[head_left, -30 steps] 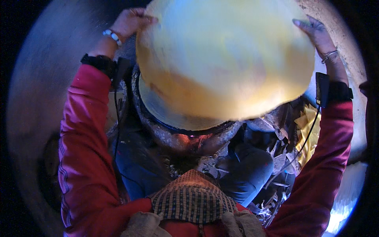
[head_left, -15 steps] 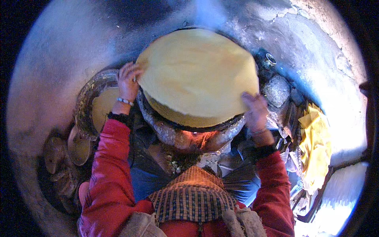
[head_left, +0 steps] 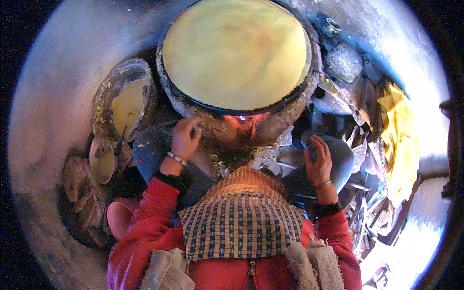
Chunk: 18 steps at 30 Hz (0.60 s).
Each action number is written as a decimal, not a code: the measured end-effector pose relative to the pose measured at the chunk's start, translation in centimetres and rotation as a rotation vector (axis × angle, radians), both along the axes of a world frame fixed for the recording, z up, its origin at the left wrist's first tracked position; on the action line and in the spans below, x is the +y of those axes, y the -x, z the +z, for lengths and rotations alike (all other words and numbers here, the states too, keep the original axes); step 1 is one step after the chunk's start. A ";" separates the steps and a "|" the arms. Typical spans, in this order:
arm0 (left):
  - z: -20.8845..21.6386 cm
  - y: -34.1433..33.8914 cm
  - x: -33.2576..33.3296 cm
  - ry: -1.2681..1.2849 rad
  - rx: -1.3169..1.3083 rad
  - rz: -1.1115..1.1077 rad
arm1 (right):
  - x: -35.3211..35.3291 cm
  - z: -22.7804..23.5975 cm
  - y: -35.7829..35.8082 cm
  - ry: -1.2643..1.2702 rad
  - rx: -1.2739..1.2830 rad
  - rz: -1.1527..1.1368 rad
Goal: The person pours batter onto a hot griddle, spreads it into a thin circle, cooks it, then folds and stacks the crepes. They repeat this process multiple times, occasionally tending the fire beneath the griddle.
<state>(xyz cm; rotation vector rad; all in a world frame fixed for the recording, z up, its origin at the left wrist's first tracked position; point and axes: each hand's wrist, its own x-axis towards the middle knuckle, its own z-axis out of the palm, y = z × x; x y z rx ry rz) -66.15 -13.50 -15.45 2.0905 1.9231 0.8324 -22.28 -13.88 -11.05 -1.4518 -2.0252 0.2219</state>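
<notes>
**Fire glow [head_left: 244, 119] below a pale yellow disc [head_left: 237, 53]**

Nearest my camera hangs the checked cloth [head_left: 241, 224], its tip warmly lit. Should the wearer lean in, I'd worry about it scorching at the stove mouth.

Beyond it, the left hand [head_left: 186, 140] sits by the front of the clay stove [head_left: 212, 130]; whether they touch, I can't tell. Its fingers are loosely bent, narrowly parted, with nothing visible between them. The right hand [head_left: 319, 162] hovers over that side's knee, fingers wider and slightly curved, seemingly bare. A careless forward swing of the left could mean a burn.

Further off, the disc lies flat inside the dark rim [head_left: 300, 96] on top of the stove, well apart from the right hand. Too much heat below could scorch its underside. Being round, it points nowhere; its broad face is up, and the slightly longer side-to-side axis may be my lens. Farthest, at right, stands a small pot [head_left: 332, 25].
</notes>
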 end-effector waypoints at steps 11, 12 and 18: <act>-5.7 -5.4 -4.2 0.947 0.084 -0.451 | -11.3 1.3 -2.5 -0.016 0.124 0.071; -5.9 -4.7 -3.9 1.049 0.125 -0.323 | -12.9 2.0 -3.5 -0.042 0.115 0.040; -9.0 -5.5 -0.4 0.738 0.178 -0.532 | -22.3 -0.7 -10.4 -0.082 0.224 -0.608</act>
